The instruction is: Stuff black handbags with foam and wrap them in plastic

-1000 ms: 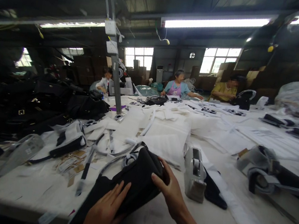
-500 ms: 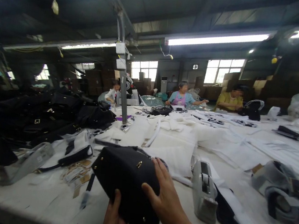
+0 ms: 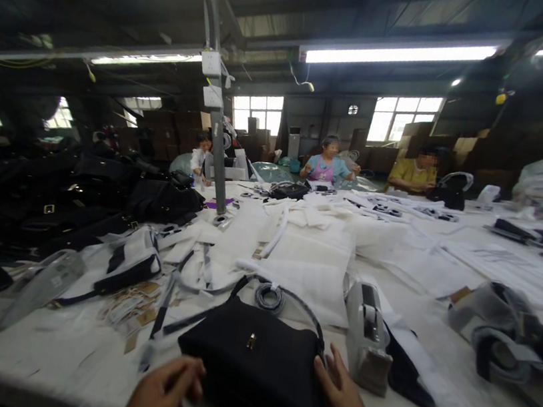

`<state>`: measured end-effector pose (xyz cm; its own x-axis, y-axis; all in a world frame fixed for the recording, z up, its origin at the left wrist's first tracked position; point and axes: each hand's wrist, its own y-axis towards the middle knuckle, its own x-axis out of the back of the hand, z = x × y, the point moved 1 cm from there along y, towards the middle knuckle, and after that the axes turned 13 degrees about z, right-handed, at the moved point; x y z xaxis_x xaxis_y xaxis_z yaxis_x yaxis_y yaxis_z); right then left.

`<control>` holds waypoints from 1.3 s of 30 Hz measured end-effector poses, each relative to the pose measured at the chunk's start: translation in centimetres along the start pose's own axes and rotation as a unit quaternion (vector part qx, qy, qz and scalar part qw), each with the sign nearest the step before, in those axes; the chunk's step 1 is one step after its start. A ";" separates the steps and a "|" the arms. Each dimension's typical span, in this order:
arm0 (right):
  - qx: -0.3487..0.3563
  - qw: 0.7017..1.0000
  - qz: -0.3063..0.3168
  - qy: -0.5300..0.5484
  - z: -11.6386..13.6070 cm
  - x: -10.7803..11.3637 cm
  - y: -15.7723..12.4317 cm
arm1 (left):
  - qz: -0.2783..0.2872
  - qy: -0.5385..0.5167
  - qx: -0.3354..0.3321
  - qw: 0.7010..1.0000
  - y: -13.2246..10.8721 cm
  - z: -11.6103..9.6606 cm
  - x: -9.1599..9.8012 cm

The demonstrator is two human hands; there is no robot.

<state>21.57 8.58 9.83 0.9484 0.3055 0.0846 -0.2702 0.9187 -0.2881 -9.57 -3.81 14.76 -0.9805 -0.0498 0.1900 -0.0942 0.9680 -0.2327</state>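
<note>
My right hand (image 3: 345, 397), fingers parted, touches a boxy black handbag (image 3: 273, 369) with a gold-coloured metal clasp (image 3: 251, 341); my left hand (image 3: 161, 391) hovers alongside, loosely curled.

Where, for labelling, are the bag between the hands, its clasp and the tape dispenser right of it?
Bag (image 3: 259, 362): head view, black panel.
Clasp (image 3: 251, 341): head view, metal middle.
Tape dispenser (image 3: 368, 346): head view, grey body.
</note>
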 end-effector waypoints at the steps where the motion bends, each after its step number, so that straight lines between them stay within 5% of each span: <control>1: -0.002 1.000 0.011 0.016 -0.1 0.0 0.0 | -0.082 0.073 -0.028 0.993 0.7 -1.4 1.8; 2: 0.000 0.999 0.017 0.031 0.0 -0.1 0.0 | -0.124 0.141 -0.039 0.981 1.7 -2.6 3.2; 5: 0.025 0.997 0.019 0.077 0.9 -0.8 -0.3 | -0.105 0.198 -0.018 0.974 5.4 -4.3 5.2; 10: 0.076 0.984 0.021 0.161 3.2 -2.5 -1.1 | -0.031 0.149 -0.010 0.988 8.6 -3.7 4.2; 13: 0.130 0.982 -0.006 0.136 4.8 -3.3 -1.5 | -0.038 0.109 -0.024 0.993 7.4 -3.6 3.8; 16: 0.217 0.974 0.032 0.055 7.2 -3.7 -1.9 | -0.066 0.069 -0.037 0.995 5.2 -3.9 3.7; 21: 0.331 0.936 0.092 -0.071 9.9 -2.7 -2.1 | -0.223 -0.027 -0.171 0.959 1.7 -3.8 2.9; 23: 0.337 0.930 0.097 -0.113 9.6 -1.8 -1.7 | -0.269 -0.080 -0.189 0.941 0.6 -2.7 2.2; 28: 0.292 0.940 0.117 -0.132 6.3 0.0 -1.2 | -0.236 -0.062 -0.040 0.969 -2.4 0.2 0.7; 32: 0.300 0.940 0.126 -0.106 5.0 0.1 -1.8 | -0.311 0.113 -0.119 0.936 -3.9 -2.8 -0.7; 34: 0.311 0.940 0.105 -0.088 5.2 -0.2 -2.0 | -0.244 0.183 -0.221 0.927 -3.3 -5.7 -2.3; 37: 0.301 0.948 0.057 -0.084 5.8 -0.9 -2.3 | 0.019 0.254 -0.315 0.914 -0.7 -10.0 -5.4; 39: 0.274 0.957 0.032 -0.089 6.3 -1.3 -2.4 | 0.133 0.287 -0.324 0.892 1.4 -11.8 -7.3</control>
<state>19.94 7.51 16.42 0.8969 0.3587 0.2586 -0.4196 0.8750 0.2417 -0.48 0.86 24.32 -0.6869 0.1563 0.7097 0.4296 0.8750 0.2231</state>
